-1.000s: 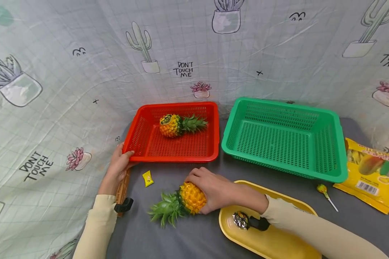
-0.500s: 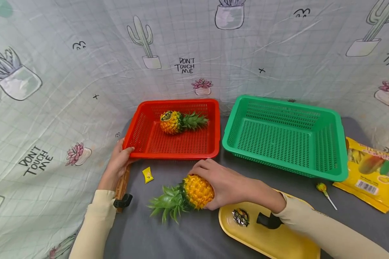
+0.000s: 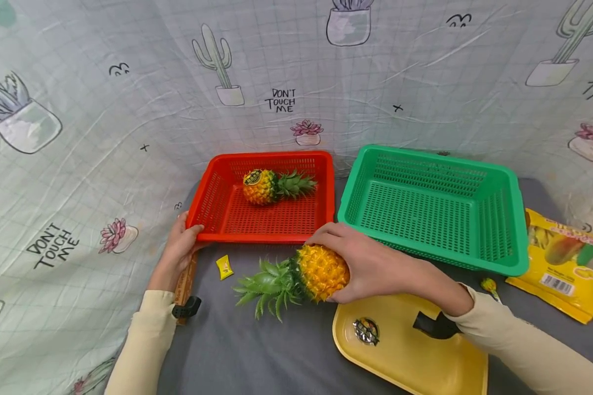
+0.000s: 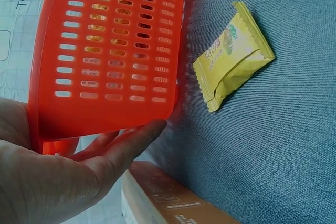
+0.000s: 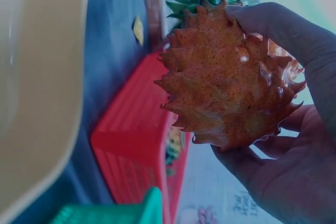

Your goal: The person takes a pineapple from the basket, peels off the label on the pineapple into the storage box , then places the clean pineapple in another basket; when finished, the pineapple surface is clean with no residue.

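Observation:
My right hand [image 3: 370, 266] holds a small pineapple [image 3: 322, 272] by its yellow body, its green crown pointing left. In the right wrist view, thumb and fingers wrap around the spiky pineapple [image 5: 226, 82], which is off the table. My left hand [image 3: 179, 249] grips the front left corner of a red plastic basket [image 3: 262, 238]. The left wrist view has this hand [image 4: 68, 177] at the basket's rim, fingers along its outer side. Inside the red basket lies a second pineapple [image 3: 259, 189] with a dark label on it.
A green basket [image 3: 348, 220] stands right of the red one. In front is a yellow tray [image 3: 400, 356] with a round dark-patterned piece [image 3: 366, 331]. A small yellow wrapped sweet [image 3: 224, 267], a brown box [image 3: 186, 282], a lollipop [image 3: 489, 285] and a yellow snack bag [image 3: 558, 266] lie around.
The right hand has carried the pineapple to the right and a little up the head view, closer to the green basket. The left hand keeps its grip on the red basket.

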A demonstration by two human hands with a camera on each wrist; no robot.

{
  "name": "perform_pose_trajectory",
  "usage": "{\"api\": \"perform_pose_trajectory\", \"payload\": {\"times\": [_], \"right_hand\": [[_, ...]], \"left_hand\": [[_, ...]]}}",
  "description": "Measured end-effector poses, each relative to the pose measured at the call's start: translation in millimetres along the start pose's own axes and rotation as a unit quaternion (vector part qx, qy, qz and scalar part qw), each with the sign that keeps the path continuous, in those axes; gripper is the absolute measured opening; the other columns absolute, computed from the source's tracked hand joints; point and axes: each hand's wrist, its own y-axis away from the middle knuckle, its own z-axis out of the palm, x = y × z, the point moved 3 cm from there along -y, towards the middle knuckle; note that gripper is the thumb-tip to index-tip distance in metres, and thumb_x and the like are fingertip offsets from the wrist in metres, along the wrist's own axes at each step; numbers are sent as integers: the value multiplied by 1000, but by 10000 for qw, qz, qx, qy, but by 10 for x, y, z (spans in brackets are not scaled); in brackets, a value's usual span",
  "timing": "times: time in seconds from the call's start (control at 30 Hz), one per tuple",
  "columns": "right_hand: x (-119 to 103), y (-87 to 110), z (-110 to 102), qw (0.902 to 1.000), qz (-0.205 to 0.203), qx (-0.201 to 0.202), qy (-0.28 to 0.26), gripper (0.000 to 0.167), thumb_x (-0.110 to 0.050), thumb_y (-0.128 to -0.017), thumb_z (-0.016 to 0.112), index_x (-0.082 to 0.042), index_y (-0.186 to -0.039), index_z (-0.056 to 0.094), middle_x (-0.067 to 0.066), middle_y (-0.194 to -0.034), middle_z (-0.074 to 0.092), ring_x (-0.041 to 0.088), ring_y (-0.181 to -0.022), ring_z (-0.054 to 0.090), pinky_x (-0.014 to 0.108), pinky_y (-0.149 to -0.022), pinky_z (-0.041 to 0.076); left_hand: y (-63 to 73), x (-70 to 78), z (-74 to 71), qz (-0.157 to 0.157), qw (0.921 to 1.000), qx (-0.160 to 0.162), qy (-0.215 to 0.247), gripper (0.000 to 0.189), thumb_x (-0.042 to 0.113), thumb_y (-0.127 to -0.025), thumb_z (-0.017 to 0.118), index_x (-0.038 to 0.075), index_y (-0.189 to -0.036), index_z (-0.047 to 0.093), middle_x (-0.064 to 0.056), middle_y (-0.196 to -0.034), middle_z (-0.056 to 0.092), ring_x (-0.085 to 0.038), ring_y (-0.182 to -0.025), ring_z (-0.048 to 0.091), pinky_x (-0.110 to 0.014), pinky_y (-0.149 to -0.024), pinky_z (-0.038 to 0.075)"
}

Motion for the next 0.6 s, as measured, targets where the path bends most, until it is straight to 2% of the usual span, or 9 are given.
{"api": "perform_pose_trajectory", "payload": {"times": [0.13,0.33,0.6], "right_hand": [[36,50,-151,9997,100,220,16,87,-29,-68,97,-17,-143,57,-1,-140,50,17,-115,51,38,-85,56],[125,230,-456,9970,400,668,46,84,-25,-68,96,-17,-142,58,-3,-136,53,15,-106,57,37,-80,58],[253,525,-789,9881,989,1084,474,84,-36,-71,100,-22,-143,59,-7,-136,55,13,-104,58,37,-76,59]], "left_hand": [[-9,-13,7,34,10000,-17,2,60,3,-111,42,4,-164,16,-24,-159,30,-41,-134,49,-38,-92,57],[-23,-31,28,73,10000,-22,0,61,3,-111,43,5,-165,16,-24,-159,31,-41,-136,48,-36,-89,59],[-1,-20,10,-13,9999,80,-151,61,6,-111,45,6,-165,17,-21,-158,33,-40,-132,52,-41,-94,56]]}}
